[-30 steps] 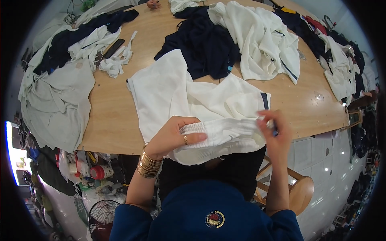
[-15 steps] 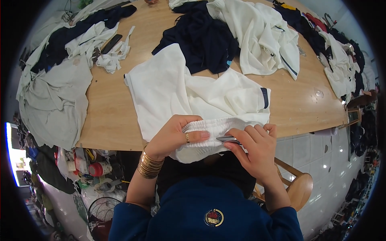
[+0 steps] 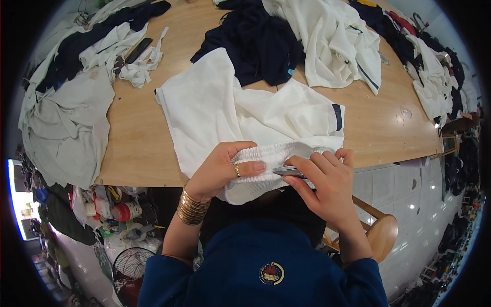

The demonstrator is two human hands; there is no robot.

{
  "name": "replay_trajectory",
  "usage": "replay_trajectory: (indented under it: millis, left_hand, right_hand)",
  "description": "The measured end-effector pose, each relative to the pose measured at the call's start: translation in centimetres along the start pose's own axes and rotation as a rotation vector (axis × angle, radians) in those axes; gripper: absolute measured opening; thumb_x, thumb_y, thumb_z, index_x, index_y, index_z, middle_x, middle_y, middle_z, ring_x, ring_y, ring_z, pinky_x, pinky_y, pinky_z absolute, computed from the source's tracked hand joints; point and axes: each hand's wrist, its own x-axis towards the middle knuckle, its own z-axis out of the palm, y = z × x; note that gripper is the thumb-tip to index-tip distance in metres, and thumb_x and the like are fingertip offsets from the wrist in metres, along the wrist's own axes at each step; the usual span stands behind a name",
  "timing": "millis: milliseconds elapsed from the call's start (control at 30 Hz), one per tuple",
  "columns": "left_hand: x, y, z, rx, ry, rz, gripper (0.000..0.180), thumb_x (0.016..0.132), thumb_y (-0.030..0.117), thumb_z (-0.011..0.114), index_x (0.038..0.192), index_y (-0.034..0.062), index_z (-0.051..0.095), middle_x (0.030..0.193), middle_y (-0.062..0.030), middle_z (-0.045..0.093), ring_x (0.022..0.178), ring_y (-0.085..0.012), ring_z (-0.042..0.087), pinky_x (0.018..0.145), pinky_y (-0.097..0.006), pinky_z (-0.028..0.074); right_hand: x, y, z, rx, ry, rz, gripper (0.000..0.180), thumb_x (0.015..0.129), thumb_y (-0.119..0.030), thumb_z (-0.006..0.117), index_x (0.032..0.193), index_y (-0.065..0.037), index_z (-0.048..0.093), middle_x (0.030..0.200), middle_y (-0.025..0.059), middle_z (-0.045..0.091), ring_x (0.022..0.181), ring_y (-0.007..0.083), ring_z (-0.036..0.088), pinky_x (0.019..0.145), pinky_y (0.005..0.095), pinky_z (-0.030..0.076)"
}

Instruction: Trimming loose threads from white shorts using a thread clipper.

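White trousers or shorts (image 3: 204, 102) with a gathered elastic waistband (image 3: 255, 176) lie over the table's near edge, and a navy patch shows at their right side. My left hand (image 3: 227, 166) grips the waistband, thumb on top and fingers mostly hidden behind the cloth. Between the thumb and fingers of my right hand (image 3: 325, 181) is a small metal tool that looks like thread snips (image 3: 289, 171). Its tip points left and rests at the waistband, close to my left thumb. Whether the blades are apart is too small to tell.
Beyond the trousers lie a navy garment (image 3: 250, 46) and a white garment (image 3: 332, 46) on the wooden table (image 3: 138, 153). Grey cloth (image 3: 66, 117), white strips (image 3: 135, 77) and a dark oblong object (image 3: 139, 50) are at the left. A wooden chair (image 3: 383, 233) stands at the lower right.
The snips' tip has shifted slightly left along the waistband with my right hand. My left hand keeps its hold; the whole view has moved a little.
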Motion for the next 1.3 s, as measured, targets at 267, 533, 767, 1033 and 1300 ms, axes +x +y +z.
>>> replay_trajectory:
  millis: [267, 533, 767, 1033, 1300]
  left_hand:
    - [0.2, -0.3, -0.1, -0.054, -0.014, 0.005, 0.047, 0.074, 0.016, 0.07, 0.111, -0.0085, 0.055, 0.096, -0.011, 0.063, 0.082, -0.0127, 0.061, 0.074, -0.024, 0.049]
    - [0.2, -0.4, 0.2, -0.134, -0.032, 0.028, 0.04, 0.076, 0.015, 0.069, 0.108, -0.0059, 0.056, 0.094, -0.0094, 0.064, 0.081, -0.0111, 0.061, 0.073, -0.023, 0.048]
    - [0.2, 0.1, 0.2, -0.062, 0.002, 0.005, 0.047, 0.074, 0.013, 0.069, 0.112, -0.0088, 0.054, 0.099, -0.0122, 0.063, 0.084, -0.0131, 0.061, 0.076, -0.024, 0.049]
    - [0.5, 0.3, 0.0, -0.025, -0.035, -0.007, 0.042, 0.072, 0.014, 0.069, 0.106, -0.0079, 0.058, 0.094, -0.0104, 0.064, 0.079, -0.0109, 0.06, 0.073, -0.022, 0.048]
    - [0.7, 0.5, -0.3, -0.03, -0.075, -0.001, 0.035, 0.074, 0.017, 0.072, 0.101, -0.0031, 0.062, 0.089, -0.0069, 0.065, 0.076, -0.0092, 0.06, 0.07, -0.021, 0.047]
  right_hand:
    - [0.0, -0.2, 0.2, 0.023, 0.003, 0.023, 0.02, 0.077, -0.029, 0.066, 0.089, -0.013, 0.061, 0.065, -0.0001, 0.047, 0.059, 0.0157, 0.045, 0.066, 0.0332, 0.027]
    - [-0.6, 0.5, 1.4, 0.989, -0.085, 0.534, 0.024, 0.08, -0.026, 0.064, 0.093, -0.006, 0.062, 0.079, 0.0027, 0.063, 0.062, 0.0163, 0.052, 0.068, 0.029, 0.029]
    - [-0.1, 0.7, -0.6, 0.222, -0.066, 0.091, 0.019, 0.076, -0.024, 0.066, 0.087, -0.009, 0.062, 0.067, 0.0012, 0.055, 0.061, 0.0161, 0.049, 0.068, 0.0308, 0.03]
    - [0.5, 0.9, -1.0, 0.08, -0.093, -0.038, 0.022, 0.075, -0.03, 0.068, 0.086, -0.012, 0.062, 0.064, 0.0002, 0.052, 0.061, 0.0162, 0.05, 0.068, 0.0323, 0.03]
    - [1.0, 1.6, -1.1, 0.04, -0.113, -0.136, 0.021, 0.078, -0.033, 0.065, 0.085, -0.014, 0.06, 0.065, 0.0001, 0.051, 0.06, 0.0157, 0.05, 0.068, 0.0339, 0.03]
